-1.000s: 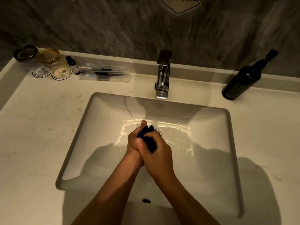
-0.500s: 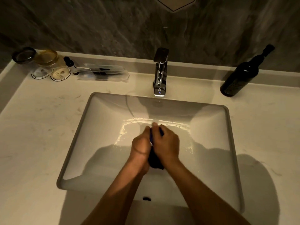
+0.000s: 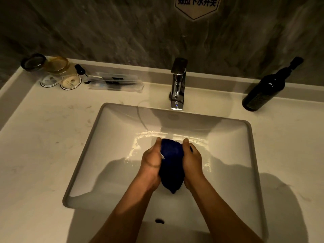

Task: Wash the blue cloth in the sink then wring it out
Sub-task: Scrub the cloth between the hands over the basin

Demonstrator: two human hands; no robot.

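Currently I see both hands pressed against a bunched dark-blue cloth (image 3: 171, 165) over the white rectangular ceramic sink (image 3: 112, 151). Left hand (image 3: 151, 162) squeezes its left side, right hand (image 3: 192, 162) its right. Chrome faucet (image 3: 178, 85) stands behind; dark glass bottle (image 3: 264, 90) on the pale surface (image 3: 43, 146), far right.

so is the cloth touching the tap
Apart. The head view shows the cloth bunched between the left hand and right hand low in the sink, with bare basin between it and the tap.
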